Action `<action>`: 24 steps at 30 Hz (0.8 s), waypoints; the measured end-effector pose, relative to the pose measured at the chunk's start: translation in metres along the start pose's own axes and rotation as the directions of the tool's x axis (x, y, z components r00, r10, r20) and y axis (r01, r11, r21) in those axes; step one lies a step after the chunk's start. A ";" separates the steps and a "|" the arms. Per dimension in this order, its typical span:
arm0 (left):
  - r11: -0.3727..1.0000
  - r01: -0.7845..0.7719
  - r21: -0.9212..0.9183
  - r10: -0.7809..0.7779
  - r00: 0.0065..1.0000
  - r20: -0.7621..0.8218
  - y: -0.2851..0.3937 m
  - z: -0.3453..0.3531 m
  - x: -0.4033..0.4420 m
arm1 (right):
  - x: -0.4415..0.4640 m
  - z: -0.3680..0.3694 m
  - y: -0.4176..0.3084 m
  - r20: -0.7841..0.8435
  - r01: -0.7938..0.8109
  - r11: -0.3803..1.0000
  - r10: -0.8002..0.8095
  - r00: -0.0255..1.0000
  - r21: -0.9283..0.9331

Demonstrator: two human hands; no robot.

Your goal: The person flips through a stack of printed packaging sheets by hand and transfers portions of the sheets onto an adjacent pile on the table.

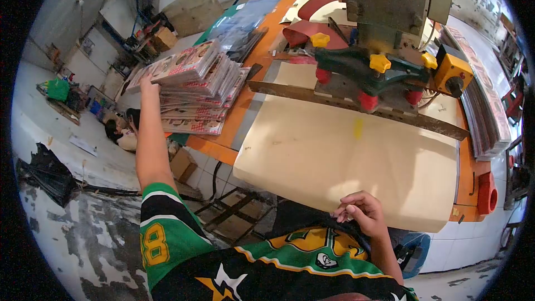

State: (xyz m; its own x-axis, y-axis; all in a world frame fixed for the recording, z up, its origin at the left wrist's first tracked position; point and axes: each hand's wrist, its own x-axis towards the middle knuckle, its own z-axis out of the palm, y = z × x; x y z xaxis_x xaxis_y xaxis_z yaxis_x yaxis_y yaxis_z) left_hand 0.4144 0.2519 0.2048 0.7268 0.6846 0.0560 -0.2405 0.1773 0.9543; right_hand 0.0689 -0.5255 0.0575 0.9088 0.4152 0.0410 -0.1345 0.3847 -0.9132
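Note:
My left hand point(147, 82) reaches out to the left edge of a tall stack of flat printed packs point(195, 92) in clear plastic. Its fingers close over the edge of a top pack point(181, 66) and are partly hidden there. Low in front of my body, my right hand point(361, 212) is raised at the near edge of a large cream sheet point(345, 161). Its fingers are curled in toward the thumb; a tiny pale spot shows between them, too small to name. A long metal bar point(356, 106) lies across the sheet.
A heavy machine with a green base point(373, 67) and yellow star knobs stands over the orange table point(214, 149). A yellow switch box point(452, 71) sits beside it. More packs point(482, 95) are stacked at the right, near a red holder point(487, 193). Another person point(123, 134) is low at the left.

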 end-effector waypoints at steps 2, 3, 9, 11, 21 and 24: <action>0.997 -0.041 0.066 0.041 0.999 0.013 -0.012 -0.005 0.008 | 0.001 0.001 -0.002 -0.013 -0.018 0.999 0.018 1.000 0.042; 0.980 -0.119 0.162 0.112 0.992 0.049 -0.017 -0.008 0.013 | 0.002 0.002 -0.003 -0.014 -0.026 0.999 0.026 1.000 0.041; 0.993 0.122 0.001 -0.121 0.982 -0.145 -0.019 0.026 0.018 | 0.003 0.000 -0.006 -0.042 -0.045 0.997 0.047 0.998 0.055; 0.972 0.232 -0.024 -0.233 0.961 -0.150 -0.016 0.033 0.023 | 0.003 -0.001 -0.004 -0.045 -0.046 0.995 0.050 0.998 0.087; 0.993 0.064 -0.100 -0.082 0.980 -0.182 -0.033 0.032 0.013 | 0.002 -0.001 -0.010 -0.034 -0.092 0.989 0.096 0.995 0.112; 0.997 0.053 0.057 -0.036 0.964 -0.264 -0.031 0.032 0.000 | 0.003 -0.002 -0.010 -0.016 -0.108 0.986 0.111 0.994 0.125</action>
State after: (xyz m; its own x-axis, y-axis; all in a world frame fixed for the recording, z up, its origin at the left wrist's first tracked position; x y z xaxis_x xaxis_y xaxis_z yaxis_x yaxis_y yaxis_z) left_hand 0.4422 0.2233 0.1851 0.5394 0.8401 -0.0577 -0.1647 0.1725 0.9712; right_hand 0.0736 -0.5298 0.0658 0.8945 0.4420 -0.0666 -0.2798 0.4374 -0.8546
